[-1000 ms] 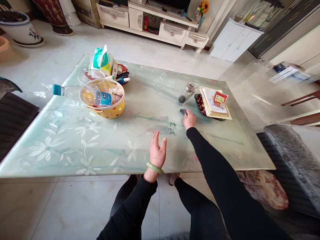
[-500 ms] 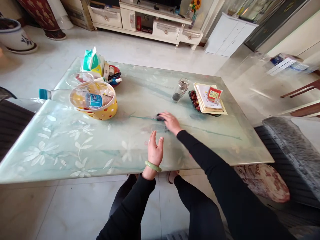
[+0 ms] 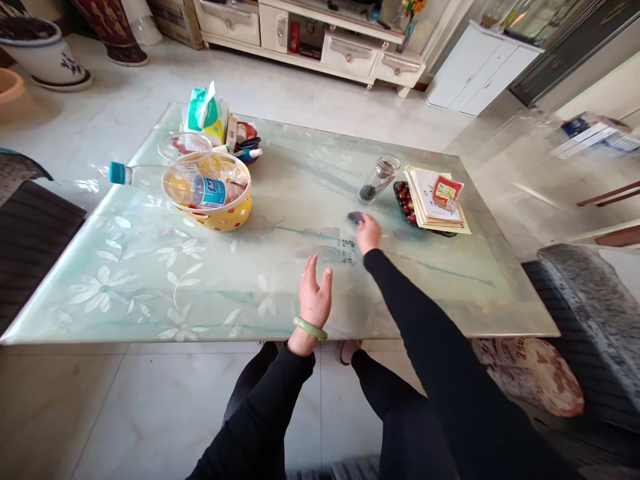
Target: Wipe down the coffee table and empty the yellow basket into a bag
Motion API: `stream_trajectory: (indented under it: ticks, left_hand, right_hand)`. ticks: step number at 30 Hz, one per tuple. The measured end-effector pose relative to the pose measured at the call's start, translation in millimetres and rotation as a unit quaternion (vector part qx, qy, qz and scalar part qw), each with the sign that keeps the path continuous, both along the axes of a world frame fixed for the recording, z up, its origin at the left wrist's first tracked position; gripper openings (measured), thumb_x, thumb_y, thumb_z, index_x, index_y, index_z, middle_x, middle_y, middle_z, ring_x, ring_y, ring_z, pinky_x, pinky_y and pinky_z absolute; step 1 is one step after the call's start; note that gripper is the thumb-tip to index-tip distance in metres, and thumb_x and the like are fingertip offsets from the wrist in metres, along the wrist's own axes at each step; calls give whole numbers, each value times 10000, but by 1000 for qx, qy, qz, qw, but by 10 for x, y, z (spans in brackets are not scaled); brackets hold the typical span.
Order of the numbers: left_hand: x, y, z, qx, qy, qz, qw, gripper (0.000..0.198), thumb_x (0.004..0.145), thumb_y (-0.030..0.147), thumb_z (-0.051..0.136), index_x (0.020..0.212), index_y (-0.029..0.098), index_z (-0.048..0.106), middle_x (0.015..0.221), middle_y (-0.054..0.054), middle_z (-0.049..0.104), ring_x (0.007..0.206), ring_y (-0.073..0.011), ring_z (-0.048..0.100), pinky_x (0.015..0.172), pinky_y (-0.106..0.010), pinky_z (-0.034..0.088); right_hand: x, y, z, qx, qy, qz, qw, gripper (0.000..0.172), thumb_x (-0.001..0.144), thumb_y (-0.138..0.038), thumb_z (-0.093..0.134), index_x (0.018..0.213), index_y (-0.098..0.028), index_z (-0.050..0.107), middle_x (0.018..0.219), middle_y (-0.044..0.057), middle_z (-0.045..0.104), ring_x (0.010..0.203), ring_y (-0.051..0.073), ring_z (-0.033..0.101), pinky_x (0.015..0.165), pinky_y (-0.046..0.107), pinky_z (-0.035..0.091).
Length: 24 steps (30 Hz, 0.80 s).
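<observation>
My right hand (image 3: 369, 233) is closed around a small dark, soft-looking object (image 3: 355, 217), blurred, whose kind I cannot make out. It is at the surface of the glass-topped table (image 3: 280, 267), just in front of a clear glass jar (image 3: 379, 180) with something dark in its bottom. Nearer the front edge, my left hand (image 3: 315, 297) hovers with fingers stretched and thumb apart, holding nothing. A green bangle (image 3: 310, 329) circles that wrist.
On the left stands a yellow basket (image 3: 235, 215) holding a plastic bottle (image 3: 213, 192) with a blue label. Behind it are a tissue pack (image 3: 204, 112) and a small red tray of odds and ends. A dark tray of reddish fruit (image 3: 406, 202) with papers (image 3: 433, 197) on top is at right.
My right hand has moved right and slightly away from me with the dark object, towards the jar. My left hand keeps nearly the same pose. The view has shifted a little.
</observation>
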<state>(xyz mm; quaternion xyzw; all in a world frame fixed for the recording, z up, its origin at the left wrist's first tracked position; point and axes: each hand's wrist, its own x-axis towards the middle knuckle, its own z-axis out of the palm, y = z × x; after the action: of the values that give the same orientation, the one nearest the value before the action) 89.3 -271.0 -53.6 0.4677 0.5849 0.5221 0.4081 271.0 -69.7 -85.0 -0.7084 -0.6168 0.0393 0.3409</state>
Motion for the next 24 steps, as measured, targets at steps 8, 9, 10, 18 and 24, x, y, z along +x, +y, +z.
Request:
stream_trajectory:
  ticks: [8,9,10,18,24]
  left_hand:
    - [-12,100,4,63,21,92,993,594,1021,526,542,1507,184,550,1715,-177,398,1632,-291,319,1332,-463,296]
    - [-12,93,12,60,21,89,994,590,1023,531,540,1507,192,550,1713,-172,403,1632,-288,319,1337,-463,288]
    - [-13,83,21,55,20,81,995,580,1027,532,538,1506,207,549,1713,-162,407,1632,-282,321,1340,-464,283]
    - [-54,43,112,41,21,26,999,595,1085,464,513,1542,86,471,1724,-217,361,1643,-303,281,1359,-443,228]
    - [-15,145,91,17,139,40,989,485,1085,302,479,1533,116,480,1702,-175,420,1619,-231,342,1326,-403,306]
  right_hand:
    - [-1199,-805,-141,-2,33,434,900,378,978,-134,541,1258,-263,758,1397,4,726,1453,168,563,1267,366,436]
    - [-920,-951,-139,-8,32,427,903,403,961,-115,525,1243,-273,765,1391,-1,730,1454,167,564,1269,378,438]
    - [-545,-1109,-129,-13,34,406,913,440,939,-96,499,1239,-275,767,1394,5,729,1456,177,565,1275,408,434]
    - [2348,-2440,72,-23,69,-245,967,539,780,-151,442,1233,-89,728,1332,303,689,1301,470,638,1126,802,395]
    - [426,-2159,196,-86,60,51,993,600,956,-89,241,1377,-121,668,1351,148,727,1371,222,588,1283,522,350]
